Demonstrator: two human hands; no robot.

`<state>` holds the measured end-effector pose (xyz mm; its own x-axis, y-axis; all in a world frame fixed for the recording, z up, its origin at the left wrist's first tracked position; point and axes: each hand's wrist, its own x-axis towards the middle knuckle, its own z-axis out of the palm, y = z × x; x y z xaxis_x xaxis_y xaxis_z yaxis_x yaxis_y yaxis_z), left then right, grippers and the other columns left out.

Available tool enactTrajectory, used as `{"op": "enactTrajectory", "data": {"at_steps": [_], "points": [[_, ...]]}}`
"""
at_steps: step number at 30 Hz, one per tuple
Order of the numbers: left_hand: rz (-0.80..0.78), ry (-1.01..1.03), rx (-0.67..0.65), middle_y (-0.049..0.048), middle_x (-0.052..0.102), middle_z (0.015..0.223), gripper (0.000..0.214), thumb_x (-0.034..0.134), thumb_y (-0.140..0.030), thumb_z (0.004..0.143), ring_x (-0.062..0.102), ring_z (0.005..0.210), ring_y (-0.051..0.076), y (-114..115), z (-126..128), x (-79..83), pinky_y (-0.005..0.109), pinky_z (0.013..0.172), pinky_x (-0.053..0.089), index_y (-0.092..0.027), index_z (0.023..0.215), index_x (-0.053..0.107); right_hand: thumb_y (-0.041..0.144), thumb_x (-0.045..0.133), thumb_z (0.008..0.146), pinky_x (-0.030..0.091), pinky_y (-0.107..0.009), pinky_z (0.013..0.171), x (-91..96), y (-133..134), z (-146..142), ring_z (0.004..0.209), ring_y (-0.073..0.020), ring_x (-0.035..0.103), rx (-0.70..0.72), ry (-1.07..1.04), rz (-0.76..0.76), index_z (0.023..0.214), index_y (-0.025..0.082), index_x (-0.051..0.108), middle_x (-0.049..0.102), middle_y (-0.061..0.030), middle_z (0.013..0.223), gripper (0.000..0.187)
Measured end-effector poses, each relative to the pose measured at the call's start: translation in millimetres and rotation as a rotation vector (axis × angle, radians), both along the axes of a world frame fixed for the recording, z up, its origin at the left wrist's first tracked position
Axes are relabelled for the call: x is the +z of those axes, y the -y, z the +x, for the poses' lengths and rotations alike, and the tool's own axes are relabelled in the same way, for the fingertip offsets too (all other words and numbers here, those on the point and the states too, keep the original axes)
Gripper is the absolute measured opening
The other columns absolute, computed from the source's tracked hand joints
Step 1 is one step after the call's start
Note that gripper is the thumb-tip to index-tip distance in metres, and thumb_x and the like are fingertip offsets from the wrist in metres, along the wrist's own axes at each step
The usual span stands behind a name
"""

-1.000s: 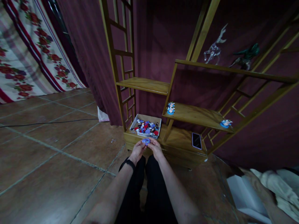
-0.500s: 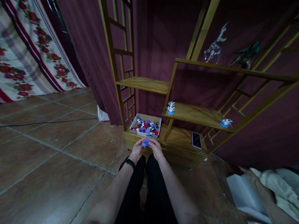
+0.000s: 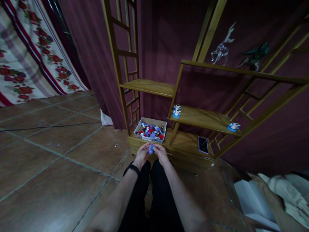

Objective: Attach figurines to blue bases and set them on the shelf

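Note:
My left hand and my right hand meet in front of me, fingers pinched together on a small blue figurine. They hover just before the bottom board of a wooden shelf unit. Behind them a white box holds several small red, blue and white figurines. A black band circles my left wrist.
More small figurines stand on the middle shelf, one pair at its left and one at its right. A phone lies on the bottom board. A glass deer and a dark figure top the upper shelf. Cloth and a white bag lie at the right.
The blue figurine has turned between my fingers, from lying flat to standing narrower. Both hands stay in the same place.

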<state>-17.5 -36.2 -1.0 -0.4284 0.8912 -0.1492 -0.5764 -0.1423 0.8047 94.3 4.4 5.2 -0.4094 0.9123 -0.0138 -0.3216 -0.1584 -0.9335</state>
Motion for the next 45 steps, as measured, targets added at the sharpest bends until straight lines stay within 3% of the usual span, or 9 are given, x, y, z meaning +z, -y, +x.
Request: {"op": "enactTrajectory", "data": {"at_steps": [7,21,29,34,39,45], "points": [[-0.013,-0.008,-0.017,0.0091,0.069,0.08,0.032,0.071,-0.007,0.059,0.062,0.071,0.014,1.6,1.1,0.5,0.024,0.066,0.045,-0.011,0.09,0.067,0.038,0.073,0.058,0.047,-0.03,0.072,-11.4,-6.8,-1.2,0.075,-0.0164,0.06,-0.027,0.015,-0.053,0.081,0.019,0.069,0.068,-0.0022,0.081,0.03],[-0.035,0.011,-0.077,0.008,0.069,0.082,0.028,0.074,-0.011,0.06,0.058,0.064,0.01,-0.5,1.0,2.2,0.022,0.059,0.042,-0.012,0.088,0.071,0.039,0.072,0.06,0.052,-0.032,0.065,-15.4,-11.6,-7.8,0.073,-0.017,0.062,-0.082,-0.108,-0.153,0.082,0.019,0.065,0.068,-0.0044,0.083,0.031],[-0.057,-0.01,-0.221,0.0088,0.069,0.082,0.032,0.074,-0.014,0.063,0.059,0.062,0.009,1.1,0.7,2.6,0.02,0.06,0.043,-0.012,0.095,0.069,0.039,0.071,0.058,0.044,-0.023,0.045,-21.0,-19.4,-12.2,0.048,-0.0107,0.053,-0.137,-0.065,-0.198,0.072,0.017,0.064,0.063,-0.0014,0.061,0.028],[-0.039,-0.049,-0.255,0.0099,0.07,0.085,0.038,0.078,-0.013,0.058,0.062,0.07,0.013,3.7,3.9,4.7,0.023,0.068,0.045,-0.012,0.094,0.069,0.039,0.07,0.058,0.041,-0.022,0.043,-22.5,-20.1,-11.9,0.046,-0.0094,0.05,-0.169,-0.064,-0.184,0.072,0.017,0.063,0.063,0.0002,0.06,0.027],[-0.013,-0.051,-0.231,0.0093,0.07,0.084,0.038,0.079,-0.013,0.054,0.063,0.074,0.015,4.0,5.9,5.1,0.027,0.072,0.045,-0.012,0.091,0.069,0.044,0.069,0.06,0.044,-0.022,0.046,-19.7,-17.5,-10.2,0.051,-0.0113,0.055,-0.175,-0.063,-0.183,0.078,0.019,0.063,0.065,-0.0006,0.065,0.031],[-0.006,-0.015,-0.119,0.0068,0.07,0.078,0.035,0.08,-0.014,0.053,0.063,0.071,0.014,1.9,5.6,2.7,0.026,0.069,0.045,-0.013,0.085,0.067,0.05,0.068,0.064,0.051,-0.028,0.057,-10.7,-10.8,-6.7,0.059,-0.0132,0.06,-0.083,-0.1,-0.173,0.085,0.019,0.063,0.068,-0.0033,0.076,0.037]]}}
